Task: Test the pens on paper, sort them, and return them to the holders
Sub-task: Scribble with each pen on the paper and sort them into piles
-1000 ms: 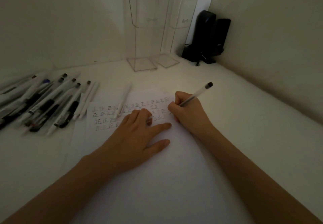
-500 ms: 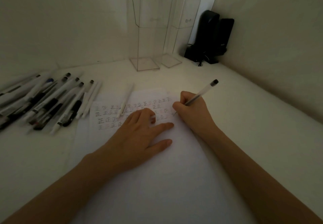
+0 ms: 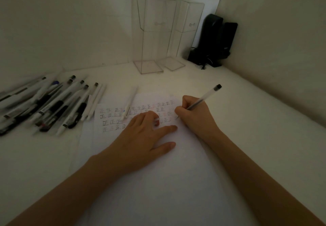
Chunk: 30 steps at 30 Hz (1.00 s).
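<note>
The only writing that can be read is on the sheet of paper (image 3: pixel 158 181): the handwritten character 正, repeated across its far end in 4 rows. Most are in dark ink, and some are in faint red or very pale strokes. A white pen (image 3: pixel 129 105) lies across rows 1 and 2. The left hand (image 3: pixel 139 142) covers the middle of the lower rows, so the full count cannot be told. The pens in the pile (image 3: pixel 53 105) carry small white labels, and the black speaker (image 3: pixel 217 38) has a pale mark; both are too small to read.
</note>
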Tool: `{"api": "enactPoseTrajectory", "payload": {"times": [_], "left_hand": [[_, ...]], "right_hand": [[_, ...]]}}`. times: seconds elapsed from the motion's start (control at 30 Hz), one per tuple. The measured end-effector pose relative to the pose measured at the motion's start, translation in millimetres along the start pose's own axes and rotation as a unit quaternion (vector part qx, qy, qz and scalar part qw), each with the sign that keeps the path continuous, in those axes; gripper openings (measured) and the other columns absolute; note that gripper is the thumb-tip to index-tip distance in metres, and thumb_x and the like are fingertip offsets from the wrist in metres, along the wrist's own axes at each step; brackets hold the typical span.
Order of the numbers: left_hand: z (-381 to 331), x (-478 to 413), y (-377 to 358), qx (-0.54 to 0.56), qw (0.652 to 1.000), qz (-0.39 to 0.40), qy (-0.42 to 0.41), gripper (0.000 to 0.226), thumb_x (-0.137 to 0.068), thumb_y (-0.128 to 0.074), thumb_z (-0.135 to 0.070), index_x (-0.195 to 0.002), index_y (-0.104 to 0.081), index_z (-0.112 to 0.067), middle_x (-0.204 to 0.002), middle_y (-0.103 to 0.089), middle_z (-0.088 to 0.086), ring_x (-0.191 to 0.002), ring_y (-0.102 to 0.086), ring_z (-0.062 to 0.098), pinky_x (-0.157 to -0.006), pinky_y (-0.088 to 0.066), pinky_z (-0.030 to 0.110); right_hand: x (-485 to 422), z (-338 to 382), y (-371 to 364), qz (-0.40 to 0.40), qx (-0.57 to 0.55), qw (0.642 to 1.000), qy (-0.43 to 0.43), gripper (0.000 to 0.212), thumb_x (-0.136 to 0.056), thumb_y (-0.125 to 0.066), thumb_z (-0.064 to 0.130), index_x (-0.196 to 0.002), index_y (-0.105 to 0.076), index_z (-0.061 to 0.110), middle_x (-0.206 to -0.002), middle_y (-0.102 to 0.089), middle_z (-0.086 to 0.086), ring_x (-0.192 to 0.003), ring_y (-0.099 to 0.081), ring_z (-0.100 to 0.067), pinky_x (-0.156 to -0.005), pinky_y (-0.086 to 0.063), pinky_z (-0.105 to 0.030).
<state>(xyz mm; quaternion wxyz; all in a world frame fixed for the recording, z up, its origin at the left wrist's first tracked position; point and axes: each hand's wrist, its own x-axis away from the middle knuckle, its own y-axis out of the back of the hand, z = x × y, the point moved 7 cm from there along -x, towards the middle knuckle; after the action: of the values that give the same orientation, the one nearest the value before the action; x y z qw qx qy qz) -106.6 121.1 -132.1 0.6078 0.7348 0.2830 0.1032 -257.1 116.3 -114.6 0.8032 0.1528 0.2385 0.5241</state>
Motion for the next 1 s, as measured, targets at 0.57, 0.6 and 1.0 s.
{"api": "enactPoseTrajectory", "payload": {"times": [0.57, 0.6, 1.0], "left_hand": [[2.7, 0.0, -2.6, 0.054, 0.996, 0.063, 0.018, 0.045, -0.083, -0.012, -0.064, -0.127, -0.002, -0.066, -0.154, -0.006, -0.003, -0.142, 0.002, 0.017, -0.111, -0.001, 0.033], [0.8, 0.1, -0.5, 0.069, 0.995, 0.065, 0.019, 0.043, -0.089, -0.016, -0.057, -0.128, 0.001, -0.064, -0.154, -0.009, -0.004, -0.142, 0.004, 0.016, -0.114, 0.001, 0.035], [32.3, 7.4, 32.5, 0.032, 0.995, -0.062, 0.077, 0.057, -0.068, -0.030, -0.072, -0.106, -0.054, -0.037, -0.105, -0.042, -0.024, -0.104, -0.038, 0.000, -0.089, -0.024, 0.021]], "right_hand": [[1.9, -4.1, 19.2, -0.078, -0.147, 0.986, -0.008, 0.038, -0.090, -0.061, 0.025, -0.062, -0.042, 0.009, -0.044, -0.044, 0.000, -0.037, -0.038, -0.008, -0.040, -0.035, -0.017], [2.3, -4.4, 19.2, -0.076, -0.151, 0.986, -0.009, 0.037, -0.090, -0.061, 0.025, -0.063, -0.041, 0.009, -0.043, -0.045, 0.001, -0.036, -0.039, -0.007, -0.040, -0.035, -0.017], [14.2, 12.7, 20.4, -0.031, -0.153, 0.988, 0.019, 0.029, -0.082, -0.069, 0.024, -0.067, -0.052, 0.006, -0.045, -0.045, 0.007, -0.040, -0.036, -0.003, -0.043, -0.031, -0.015]]}}
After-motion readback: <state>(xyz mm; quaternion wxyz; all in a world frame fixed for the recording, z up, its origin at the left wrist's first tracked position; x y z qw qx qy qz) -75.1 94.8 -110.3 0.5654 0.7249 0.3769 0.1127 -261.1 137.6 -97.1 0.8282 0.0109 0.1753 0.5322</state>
